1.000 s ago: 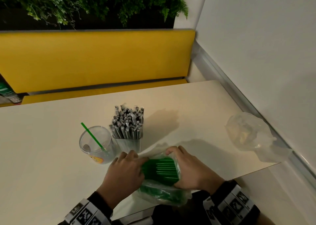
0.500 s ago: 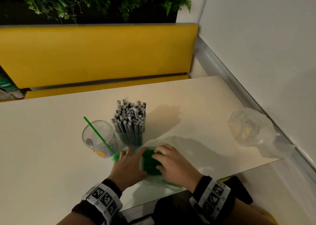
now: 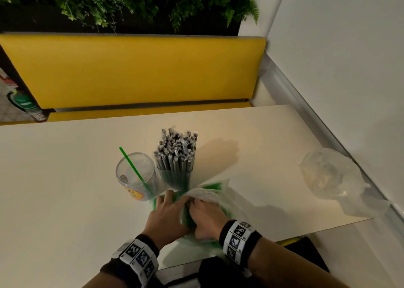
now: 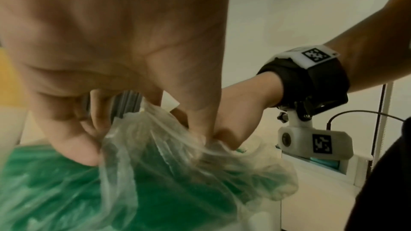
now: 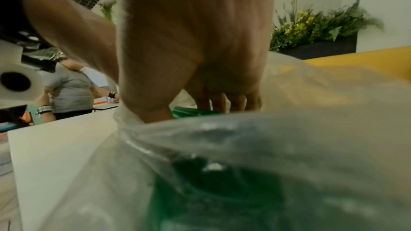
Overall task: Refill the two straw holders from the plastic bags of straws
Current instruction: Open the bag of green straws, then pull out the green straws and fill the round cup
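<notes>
Crinkled clear plastic bag [image 3: 209,194] of green straws [image 4: 55,191], pinched by both hands: left hand [image 3: 167,216], right hand [image 3: 207,216].

Café or restaurant seating area: yellow booth bench [image 3: 131,69] beyond the hands, planter greenery [image 3: 142,1] above it, white table [image 3: 54,178].

The right hand [image 5: 195,45] reaches into a clear plastic bag [image 5: 289,147], fingers [image 5: 220,101] seemingly touching the green straws [image 5: 191,110] inside, blurred; beyond, the white table [image 5: 55,147].
</notes>
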`<action>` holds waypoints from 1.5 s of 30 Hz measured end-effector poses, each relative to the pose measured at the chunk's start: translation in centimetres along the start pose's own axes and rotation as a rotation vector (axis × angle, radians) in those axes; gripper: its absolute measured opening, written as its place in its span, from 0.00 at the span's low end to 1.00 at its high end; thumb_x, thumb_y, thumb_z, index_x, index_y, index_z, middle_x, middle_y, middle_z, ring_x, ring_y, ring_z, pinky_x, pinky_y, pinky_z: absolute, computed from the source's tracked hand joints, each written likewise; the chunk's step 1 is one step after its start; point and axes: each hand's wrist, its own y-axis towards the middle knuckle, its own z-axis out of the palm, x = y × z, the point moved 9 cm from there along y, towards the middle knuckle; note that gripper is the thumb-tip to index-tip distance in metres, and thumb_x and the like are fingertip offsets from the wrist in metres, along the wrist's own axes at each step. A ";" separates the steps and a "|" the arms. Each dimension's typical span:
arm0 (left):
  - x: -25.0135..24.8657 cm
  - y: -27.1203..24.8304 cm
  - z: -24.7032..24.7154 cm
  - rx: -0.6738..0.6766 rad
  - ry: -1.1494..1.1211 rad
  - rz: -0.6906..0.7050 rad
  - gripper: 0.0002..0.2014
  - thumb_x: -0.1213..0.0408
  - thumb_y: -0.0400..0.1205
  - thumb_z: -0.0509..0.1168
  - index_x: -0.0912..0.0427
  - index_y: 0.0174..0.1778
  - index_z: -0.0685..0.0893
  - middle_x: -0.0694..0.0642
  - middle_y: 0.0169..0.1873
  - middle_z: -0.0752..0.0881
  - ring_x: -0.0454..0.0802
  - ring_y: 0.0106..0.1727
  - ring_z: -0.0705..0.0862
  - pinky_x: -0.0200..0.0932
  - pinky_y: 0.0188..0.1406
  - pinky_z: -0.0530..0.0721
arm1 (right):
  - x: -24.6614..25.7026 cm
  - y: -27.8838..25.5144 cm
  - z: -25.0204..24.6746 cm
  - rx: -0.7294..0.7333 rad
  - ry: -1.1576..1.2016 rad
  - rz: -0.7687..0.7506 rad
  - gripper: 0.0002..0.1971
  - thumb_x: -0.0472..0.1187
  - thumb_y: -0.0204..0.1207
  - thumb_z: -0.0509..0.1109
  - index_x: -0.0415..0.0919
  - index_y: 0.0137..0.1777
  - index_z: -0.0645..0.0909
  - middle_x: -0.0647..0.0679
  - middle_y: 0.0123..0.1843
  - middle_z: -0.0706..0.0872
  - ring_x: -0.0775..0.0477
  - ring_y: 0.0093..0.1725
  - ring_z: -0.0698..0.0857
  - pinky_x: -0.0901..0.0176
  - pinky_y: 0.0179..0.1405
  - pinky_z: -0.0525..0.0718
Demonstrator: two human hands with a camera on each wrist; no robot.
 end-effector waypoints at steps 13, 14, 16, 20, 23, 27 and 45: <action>0.9 1.1 0.7 0.065 -0.222 0.064 0.44 0.41 0.65 0.67 0.31 0.81 0.64 0.52 0.63 0.80 0.59 0.62 0.83 0.51 0.64 0.83 | -3.8 -1.9 -2.1 -0.055 0.219 -0.086 0.25 0.36 0.76 0.71 0.46 0.74 0.75 0.46 0.75 0.80 0.41 0.72 0.79 0.56 0.66 0.77; 0.4 1.2 0.5 0.060 -0.227 0.096 0.43 0.42 0.66 0.66 0.34 0.82 0.65 0.53 0.62 0.81 0.58 0.61 0.83 0.49 0.64 0.82 | -3.7 -2.0 -2.2 -0.060 0.203 -0.099 0.29 0.37 0.74 0.73 0.47 0.76 0.73 0.46 0.76 0.78 0.41 0.73 0.78 0.55 0.69 0.77; -0.8 1.2 0.2 0.045 -0.206 0.156 0.38 0.46 0.71 0.66 0.42 0.81 0.69 0.53 0.61 0.84 0.57 0.60 0.84 0.49 0.64 0.81 | -2.7 -1.8 -2.1 -0.045 0.136 -0.131 0.35 0.40 0.71 0.78 0.44 0.78 0.69 0.44 0.77 0.76 0.40 0.72 0.79 0.50 0.72 0.80; -1.4 1.4 0.1 0.008 -0.185 0.173 0.31 0.52 0.73 0.70 0.49 0.74 0.76 0.54 0.59 0.86 0.57 0.59 0.85 0.52 0.62 0.82 | 0.1 -0.3 -1.8 -0.010 0.045 -0.103 0.31 0.39 0.69 0.79 0.32 0.72 0.75 0.34 0.69 0.80 0.34 0.65 0.83 0.47 0.64 0.84; -0.5 1.8 0.4 -0.030 -0.219 0.135 0.31 0.57 0.71 0.70 0.49 0.74 0.76 0.55 0.58 0.85 0.58 0.58 0.85 0.44 0.61 0.81 | 0.9 0.9 -1.6 -0.064 0.118 -0.024 0.29 0.38 0.69 0.76 0.33 0.71 0.77 0.36 0.67 0.83 0.35 0.65 0.83 0.48 0.68 0.83; 0.1 1.9 0.5 -0.049 -0.286 0.150 0.32 0.61 0.72 0.69 0.52 0.76 0.76 0.56 0.63 0.84 0.56 0.62 0.84 0.33 0.63 0.74 | 0.7 1.7 -1.2 -0.075 0.270 0.076 0.30 0.38 0.69 0.76 0.37 0.72 0.77 0.40 0.67 0.84 0.38 0.65 0.85 0.51 0.67 0.84; -0.9 1.1 -3.1 -0.100 -0.460 0.395 0.32 0.53 0.67 0.78 0.41 0.70 0.84 0.42 0.64 0.88 0.38 0.63 0.84 0.35 0.65 0.80 | -2.7 -0.5 -2.7 -0.122 0.411 0.041 0.20 0.39 0.65 0.73 0.47 0.60 0.83 0.50 0.56 0.89 0.46 0.53 0.86 0.62 0.43 0.78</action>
